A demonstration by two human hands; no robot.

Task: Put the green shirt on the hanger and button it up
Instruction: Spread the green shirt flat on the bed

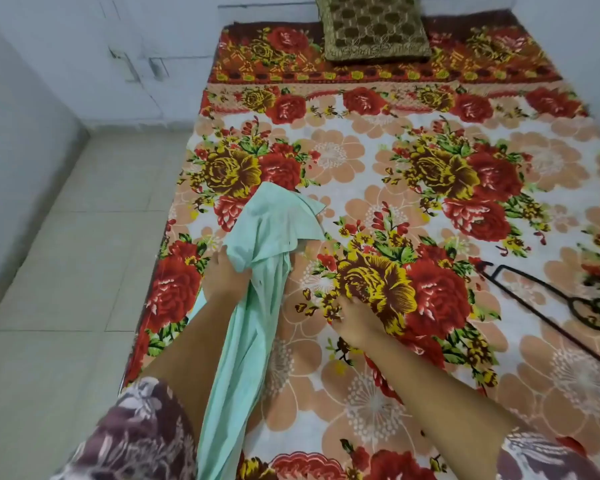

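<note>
The left hand (224, 277), at the lower left of centre, has its fingers (219, 255) curled tight round a bunched part of the green shirt (274, 223). Above the grip the cloth stands up in a loose, crumpled peak, tipping toward the frame's middle. Below the grip it hangs down in a long fold along the forearm to the bottom edge.

The right hand (355, 322) sits just right of the shirt, apart from it, low on the flowered bed (430, 140). Its fingers (343, 303) bend down onto the bedspread; whether they pinch the cloth or only rest on it cannot be told.

The black hanger (568, 298) lies flat on the bed at the right edge of the frame, well apart from both hands and the shirt. A brown patterned pillow (374, 29) lies at the top of the bed, and a pale tiled floor (66, 271) fills the left side.
</note>
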